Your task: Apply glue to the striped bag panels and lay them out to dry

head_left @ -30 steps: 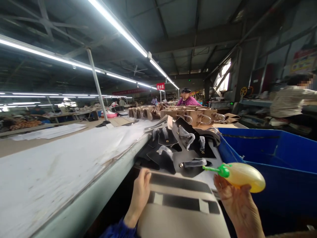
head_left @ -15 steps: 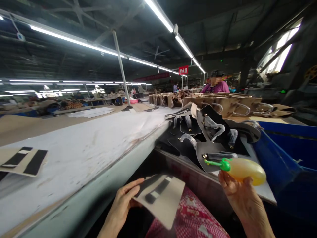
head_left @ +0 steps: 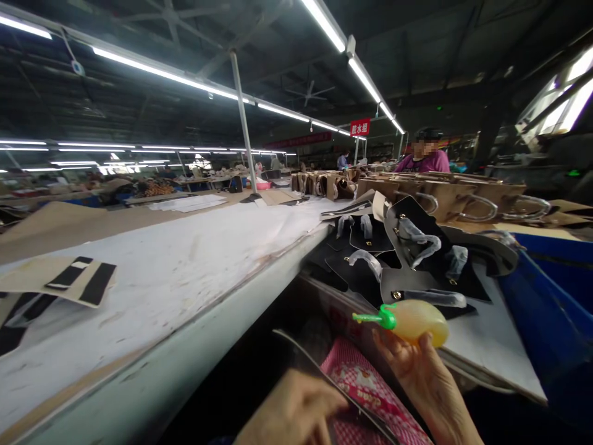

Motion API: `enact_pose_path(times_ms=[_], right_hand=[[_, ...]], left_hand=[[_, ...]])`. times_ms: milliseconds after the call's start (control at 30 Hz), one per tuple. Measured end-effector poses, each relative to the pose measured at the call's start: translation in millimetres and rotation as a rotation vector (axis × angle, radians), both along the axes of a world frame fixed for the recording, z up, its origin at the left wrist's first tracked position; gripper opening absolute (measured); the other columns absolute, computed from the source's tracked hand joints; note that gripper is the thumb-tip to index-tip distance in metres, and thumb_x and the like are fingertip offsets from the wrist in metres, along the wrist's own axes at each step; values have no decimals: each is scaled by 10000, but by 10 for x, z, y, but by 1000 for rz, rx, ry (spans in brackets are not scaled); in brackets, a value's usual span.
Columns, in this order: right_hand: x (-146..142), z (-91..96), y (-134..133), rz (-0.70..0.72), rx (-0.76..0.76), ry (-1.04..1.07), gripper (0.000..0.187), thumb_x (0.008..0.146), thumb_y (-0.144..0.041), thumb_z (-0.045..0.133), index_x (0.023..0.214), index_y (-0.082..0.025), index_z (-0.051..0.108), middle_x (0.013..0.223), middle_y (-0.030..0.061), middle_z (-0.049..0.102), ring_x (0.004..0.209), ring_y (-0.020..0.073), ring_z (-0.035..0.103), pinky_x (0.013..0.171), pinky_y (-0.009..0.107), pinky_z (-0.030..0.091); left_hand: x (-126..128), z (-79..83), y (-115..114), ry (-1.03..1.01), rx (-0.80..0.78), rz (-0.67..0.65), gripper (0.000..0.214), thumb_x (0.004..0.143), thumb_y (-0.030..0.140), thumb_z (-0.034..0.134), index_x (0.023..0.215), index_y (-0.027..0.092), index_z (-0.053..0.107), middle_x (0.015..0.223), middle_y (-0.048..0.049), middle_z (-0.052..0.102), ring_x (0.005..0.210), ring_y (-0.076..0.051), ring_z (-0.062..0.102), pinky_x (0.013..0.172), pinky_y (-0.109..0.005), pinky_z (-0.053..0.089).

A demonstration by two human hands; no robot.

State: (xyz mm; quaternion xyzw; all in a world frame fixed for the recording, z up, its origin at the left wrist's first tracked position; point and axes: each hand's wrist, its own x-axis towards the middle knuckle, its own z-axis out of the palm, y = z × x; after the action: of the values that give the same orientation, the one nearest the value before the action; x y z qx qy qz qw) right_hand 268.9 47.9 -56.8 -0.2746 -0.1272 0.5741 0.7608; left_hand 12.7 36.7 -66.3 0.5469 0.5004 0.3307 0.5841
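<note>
My right hand (head_left: 417,371) is closed around a squeeze bottle (head_left: 419,324) of yellowish liquid. Its green cap and thin nozzle point left. Low in the view, my left hand (head_left: 291,408) is smeared by motion and grips a bag panel (head_left: 340,390), which is turned nearly edge-on above the pink checked apron (head_left: 354,374). Just beyond the bottle lie black bag pieces (head_left: 356,272) with plastic-wrapped handles and gold-coloured rings.
A long white-covered table (head_left: 185,272) runs along the left, with beige and black panels (head_left: 92,281) on it. Brown bags (head_left: 449,198) stand in rows at the back right. A blue bin (head_left: 556,284) is at the right. A person in purple (head_left: 424,157) is behind the bags.
My left hand has moved right and down, tipping the panel from face-up to edge-on. The bottle has shifted left in my right hand. The whole view has swung slightly left.
</note>
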Motion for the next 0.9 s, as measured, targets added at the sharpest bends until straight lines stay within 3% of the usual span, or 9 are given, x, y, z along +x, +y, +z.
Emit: enact_pose_path(times_ms=[33, 100, 167, 233, 300, 433, 600, 767, 900], right_hand=[[-22, -48, 24, 23, 4, 24, 675, 587, -468, 968, 1169, -256, 700, 1184, 75, 738, 975, 235, 732, 1018, 560, 552], [-56, -157, 73, 54, 6, 71, 632, 629, -426, 955, 1173, -244, 690, 1190, 73, 739, 998, 238, 734, 1000, 546, 570], [-80, -263, 120, 79, 4, 102, 583, 678, -393, 932, 1176, -227, 681, 1191, 79, 739, 1011, 244, 738, 968, 523, 595], [-89, -348, 155, 103, 5, 119, 536, 723, -361, 906, 1183, -216, 672, 1192, 83, 739, 1026, 245, 740, 949, 497, 611], [-79, -403, 176, 112, 6, 137, 517, 732, -340, 902, 1176, -214, 671, 1181, 76, 743, 1027, 246, 742, 936, 486, 621], [-48, -437, 177, 102, 5, 134, 497, 745, -340, 893, 1171, -215, 669, 1179, 69, 743, 1035, 244, 741, 935, 474, 624], [-88, -357, 144, 98, -5, 135, 477, 741, -338, 895, 1142, -214, 668, 1145, 67, 754, 1006, 234, 752, 904, 450, 637], [-166, -157, 96, 133, -71, 215, 594, 568, -258, 992, 1067, -198, 676, 1055, 61, 778, 895, 236, 770, 845, 471, 657], [-196, -66, 77, 116, -75, 252, 702, 536, -263, 1008, 1145, -197, 666, 1071, 74, 783, 885, 242, 772, 817, 481, 667]], left_hand=[[-143, 41, 166, 44, 50, 48, 469, 815, 645, 667, 940, 211, 791, 583, -39, 694, 646, -276, 709, 689, -414, 587], [-372, 65, 521, 112, 163, 182, 382, 791, 561, 731, 986, 235, 763, 1016, -93, 780, 1112, -309, 675, 999, -401, 512], [-495, -1, 830, 148, 186, 219, 384, 796, 522, 738, 1055, 240, 751, 1347, -97, 686, 1373, -307, 508, 1135, -399, 403], [-536, -137, 1027, 158, 109, 197, 399, 902, 569, 610, 992, 205, 748, 1334, -115, 686, 1261, -287, 600, 1056, -439, 475], [-547, -303, 1099, 163, 3, 187, 470, 982, 572, 504, 885, 160, 709, 1140, -110, 732, 969, -222, 698, 856, -410, 566], [-597, -613, 989, 169, -179, 194, 274, 973, 417, 630, 974, 144, 644, 869, -13, 662, 697, -132, 633, 633, -295, 558], [-640, -798, 818, 17, -323, 128, 277, 978, 383, 635, 1126, 150, 642, 986, -40, 683, 779, -154, 667, 677, -317, 583], [-575, -560, 738, -315, -101, 89, 340, 930, 400, 665, 1189, 184, 631, 1109, -63, 701, 949, -207, 681, 874, -407, 562], [-583, -319, 519, -467, 20, 66, 524, 725, 287, 793, 1216, 253, 614, 1108, -7, 735, 1019, -210, 674, 937, -332, 509]])
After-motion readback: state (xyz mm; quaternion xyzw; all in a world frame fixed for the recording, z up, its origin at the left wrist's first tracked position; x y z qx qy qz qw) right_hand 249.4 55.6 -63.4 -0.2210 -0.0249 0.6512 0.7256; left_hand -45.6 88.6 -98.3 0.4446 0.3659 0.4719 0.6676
